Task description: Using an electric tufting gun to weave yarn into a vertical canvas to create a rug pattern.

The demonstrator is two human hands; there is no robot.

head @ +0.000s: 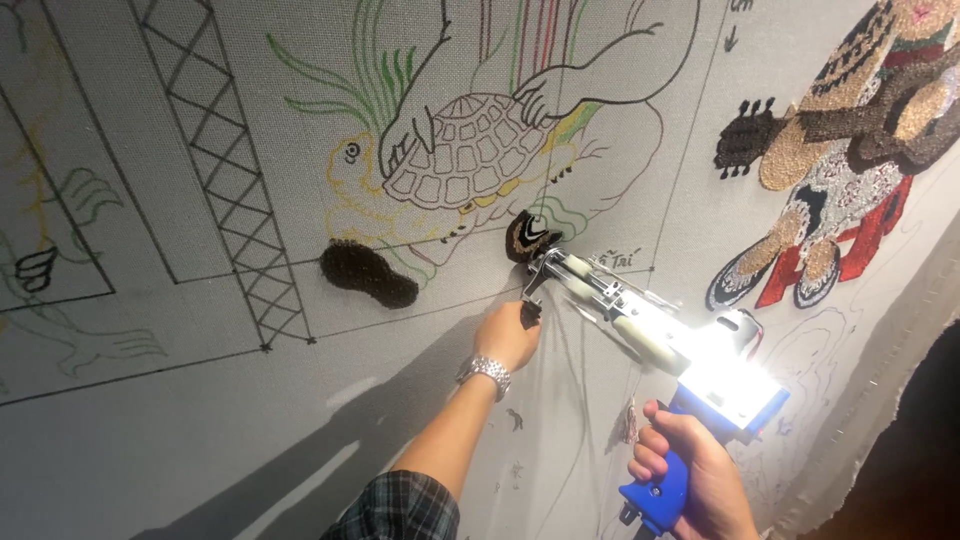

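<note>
A blue and white tufting gun (pixel 655 335) points its needle end at a small dark tufted patch (pixel 530 238) on the grey canvas (pixel 180 400). My right hand (pixel 695 475) grips the gun's blue handle at the lower right. With a metal watch on its wrist, my left hand (pixel 508 335) pinches the gun's black front handle just below the needle. A bright light glares from the gun's body. A dark brown tufted foot shape (pixel 368 272) lies to the left of the needle.
The canvas carries line drawings: a turtle (pixel 465 150), hands, grasses and a lattice column (pixel 225 170). A tufted figure in brown, red and white (pixel 850 150) fills the upper right. Thin yarn strands run down past the gun.
</note>
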